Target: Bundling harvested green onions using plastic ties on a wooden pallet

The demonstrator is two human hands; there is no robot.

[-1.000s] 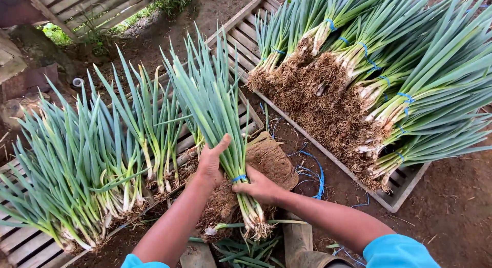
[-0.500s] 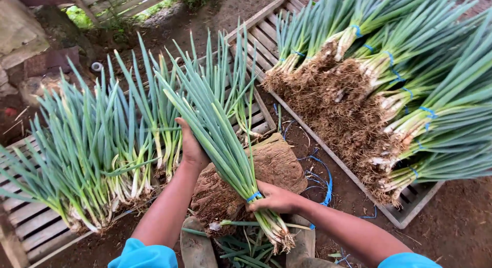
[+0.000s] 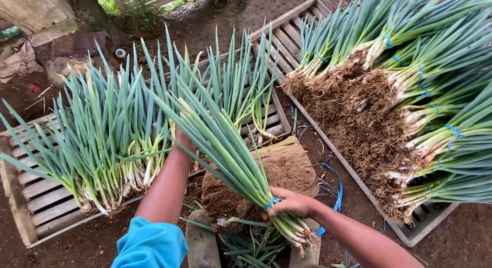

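Observation:
My right hand [image 3: 292, 202] grips a bundle of green onions [image 3: 225, 145] near its white root end, where a blue band [image 3: 271, 201] ties it. The bundle slants up to the left, its leaves fanning out. My left hand [image 3: 184, 140] is under the leaves at mid-stalk, mostly hidden behind them. The root end [image 3: 297, 234] hangs over my boots. A row of trimmed green onions [image 3: 102, 140] lies on the wooden slat pallet [image 3: 41, 201] at the left.
A second slat pallet [image 3: 410, 232] at right carries a pile of tied green onion bundles [image 3: 420, 78] with muddy roots. A wooden stump block [image 3: 282, 168] sits between the pallets. Blue ties [image 3: 333, 181] lie on the dirt. Cut leaves [image 3: 246, 247] lie by my boots.
The bundle has tipped from near upright to a slant leaning left. My left hand has slid up the stalks toward the leaves. My right hand has dropped lower with the root end.

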